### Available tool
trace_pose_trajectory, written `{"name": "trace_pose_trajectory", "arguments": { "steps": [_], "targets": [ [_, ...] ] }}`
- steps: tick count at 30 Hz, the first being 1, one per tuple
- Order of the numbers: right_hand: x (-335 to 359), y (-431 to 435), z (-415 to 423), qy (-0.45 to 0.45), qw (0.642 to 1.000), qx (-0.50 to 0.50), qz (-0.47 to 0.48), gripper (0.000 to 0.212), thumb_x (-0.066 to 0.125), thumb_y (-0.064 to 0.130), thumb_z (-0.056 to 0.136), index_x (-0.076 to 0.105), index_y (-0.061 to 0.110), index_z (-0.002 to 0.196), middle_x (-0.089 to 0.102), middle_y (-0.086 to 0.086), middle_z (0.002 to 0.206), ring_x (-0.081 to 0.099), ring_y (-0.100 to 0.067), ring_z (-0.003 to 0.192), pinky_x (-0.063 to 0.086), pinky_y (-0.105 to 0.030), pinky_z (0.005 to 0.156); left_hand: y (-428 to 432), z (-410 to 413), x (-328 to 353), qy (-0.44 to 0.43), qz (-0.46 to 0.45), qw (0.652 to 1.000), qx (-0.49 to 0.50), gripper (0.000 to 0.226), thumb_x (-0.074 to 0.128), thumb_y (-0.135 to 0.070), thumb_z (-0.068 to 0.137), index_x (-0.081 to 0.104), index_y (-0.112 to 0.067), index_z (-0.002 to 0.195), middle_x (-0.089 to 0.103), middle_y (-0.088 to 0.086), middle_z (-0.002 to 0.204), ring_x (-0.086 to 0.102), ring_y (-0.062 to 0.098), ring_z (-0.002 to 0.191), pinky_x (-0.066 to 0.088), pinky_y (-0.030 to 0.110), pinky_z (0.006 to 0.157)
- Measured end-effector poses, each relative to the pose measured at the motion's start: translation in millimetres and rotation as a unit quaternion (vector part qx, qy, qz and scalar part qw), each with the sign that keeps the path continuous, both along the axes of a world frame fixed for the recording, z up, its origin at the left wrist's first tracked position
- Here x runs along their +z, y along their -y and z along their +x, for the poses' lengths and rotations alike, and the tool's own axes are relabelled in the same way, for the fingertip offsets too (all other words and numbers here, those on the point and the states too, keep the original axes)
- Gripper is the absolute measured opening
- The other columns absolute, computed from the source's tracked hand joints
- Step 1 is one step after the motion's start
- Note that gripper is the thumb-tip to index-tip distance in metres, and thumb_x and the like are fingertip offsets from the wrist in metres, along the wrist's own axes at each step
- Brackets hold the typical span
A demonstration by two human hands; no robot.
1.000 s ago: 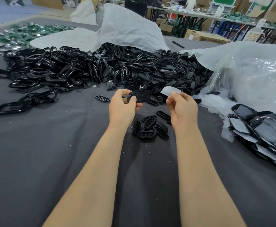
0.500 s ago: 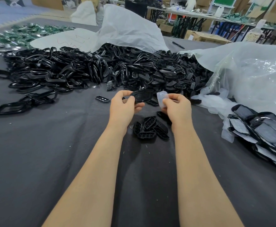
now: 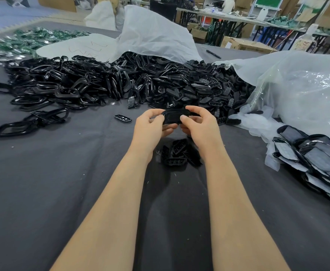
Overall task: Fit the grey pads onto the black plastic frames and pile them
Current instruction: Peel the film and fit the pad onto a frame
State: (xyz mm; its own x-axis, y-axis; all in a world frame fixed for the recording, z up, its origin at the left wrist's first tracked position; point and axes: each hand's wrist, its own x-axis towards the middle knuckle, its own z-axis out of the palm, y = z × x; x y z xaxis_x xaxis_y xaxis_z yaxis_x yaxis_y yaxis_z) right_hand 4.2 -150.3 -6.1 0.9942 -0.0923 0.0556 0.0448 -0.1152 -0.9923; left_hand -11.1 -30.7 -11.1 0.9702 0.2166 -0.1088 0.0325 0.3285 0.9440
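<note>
Joining the left hand at picture centre, the right hand brought its grey pad over; both grips pinch the black frame, probably fitting.

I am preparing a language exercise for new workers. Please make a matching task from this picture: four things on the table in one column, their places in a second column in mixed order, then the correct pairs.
Things
1. black frame
2. finished frames with grey pads
3. green parts
4. single black insert

Places
A. far left, at the back
B. held between the left hand and the right hand
C. piled at the right edge
D. alone on the grey cloth, left of the hands

Pairs: 1-B, 2-C, 3-A, 4-D
</note>
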Motion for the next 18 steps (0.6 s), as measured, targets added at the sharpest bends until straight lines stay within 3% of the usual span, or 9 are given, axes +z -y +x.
{"name": "trace_pose_trajectory", "arguments": {
  "steps": [5,8,10,12,14,16,18],
  "targets": [
    [2.0,2.0,-0.7,-0.027,0.991,0.066,0.117,0.026,0.055,0.001,0.093,0.061,0.021,0.109,0.065,-0.003,0.09,0.063,-0.008,0.072,0.051,-0.018,0.064,-3.8,-2.7,3.9,-0.012,-0.088,0.995,-0.034,0.017,0.045,-0.009,0.101,0.059,-0.014,0.093,0.062,0.003,0.084,0.062,0.005,0.055,0.053,0.017,0.054],
    [2.7,3.8,-3.2,-0.021,0.984,0.122,0.13,0.029,0.053,0.001,0.094,0.063,0.026,0.108,0.065,-0.006,0.091,0.064,-0.007,0.073,0.052,-0.018,0.066,-6.2,-2.6,4.7,-0.031,-0.129,0.99,-0.043,0.018,0.045,-0.013,0.102,0.059,-0.013,0.091,0.059,0.001,0.078,0.057,0.005,0.054,0.05,0.017,0.052],
    [2.5,3.0,-3.5,0.002,0.989,0.131,0.07,0.031,0.055,0.003,0.094,0.063,0.028,0.109,0.067,-0.004,0.092,0.063,-0.01,0.078,0.053,-0.021,0.071,-6.7,-2.3,4.0,-0.027,-0.126,0.991,-0.041,0.019,0.043,-0.014,0.103,0.059,-0.012,0.093,0.059,0.001,0.078,0.055,0.005,0.054,0.05,0.017,0.052],
    [2.2,1.1,-3.2,0.053,0.99,0.114,-0.058,0.034,0.057,0.005,0.093,0.062,0.032,0.113,0.067,0.001,0.096,0.06,-0.008,0.085,0.052,-0.022,0.081,-6.5,-1.8,2.4,-0.023,-0.092,0.995,-0.035,0.021,0.041,-0.013,0.103,0.06,-0.01,0.094,0.058,0.001,0.078,0.054,0.006,0.059,0.051,0.017,0.055],
    [2.0,-1.7,-3.4,0.098,0.974,0.106,-0.174,0.037,0.057,0.008,0.092,0.063,0.033,0.118,0.06,0.008,0.108,0.055,0.0,0.096,0.041,-0.006,0.087,-6.0,-1.2,-0.4,-0.026,-0.047,0.998,-0.02,0.023,0.04,-0.012,0.104,0.06,-0.009,0.093,0.056,0.003,0.081,0.053,0.008,0.064,0.052,0.016,0.057],
    [1.2,-4.0,-3.7,0.125,0.955,0.098,-0.251,0.035,0.057,0.007,0.092,0.066,0.03,0.117,0.052,0.006,0.115,0.05,-0.001,0.105,0.031,0.005,0.083,-5.1,-0.7,-2.4,-0.028,-0.001,1.0,-0.006,0.021,0.041,-0.011,0.103,0.061,-0.008,0.095,0.057,0.005,0.083,0.054,0.008,0.065,0.054,0.015,0.059],
    [-0.4,-5.5,-3.3,0.154,0.936,0.086,-0.304,0.029,0.06,0.006,0.09,0.07,0.024,0.11,0.05,0.002,0.116,0.047,-0.011,0.112,0.031,0.0,0.087,-4.5,0.3,-3.4,-0.027,0.025,0.999,0.014,0.019,0.042,-0.009,0.102,0.06,-0.007,0.096,0.059,0.005,0.082,0.057,0.008,0.063,0.055,0.015,0.06]
  ]
}}
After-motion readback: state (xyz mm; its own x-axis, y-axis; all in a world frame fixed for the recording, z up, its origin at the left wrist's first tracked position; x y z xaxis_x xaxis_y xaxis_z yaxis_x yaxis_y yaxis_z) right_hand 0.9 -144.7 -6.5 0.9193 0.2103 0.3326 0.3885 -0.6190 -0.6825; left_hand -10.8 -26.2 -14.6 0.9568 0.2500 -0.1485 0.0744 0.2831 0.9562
